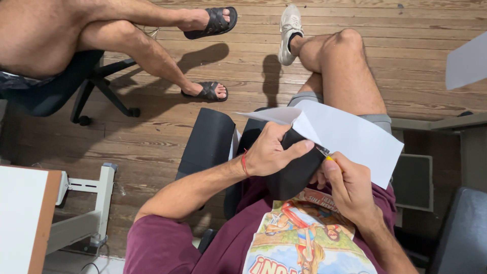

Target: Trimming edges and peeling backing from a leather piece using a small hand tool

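Over the lap, the left hand point(271, 152) grips black-and-white folded paper point(324, 144); the right hand point(347, 185) clenches a yellow-handled tool point(327, 155).

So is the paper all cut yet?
Not yet. A fold already shows near the white paper's top corner. The left hand holds it against a black sheet, and the right hand works a small yellow-tipped tool at its edge. Most of the paper looks whole.

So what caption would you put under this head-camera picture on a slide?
Seated person's left hand grips a folded black sheet against white paper while the right hand works a yellow-handled tool.
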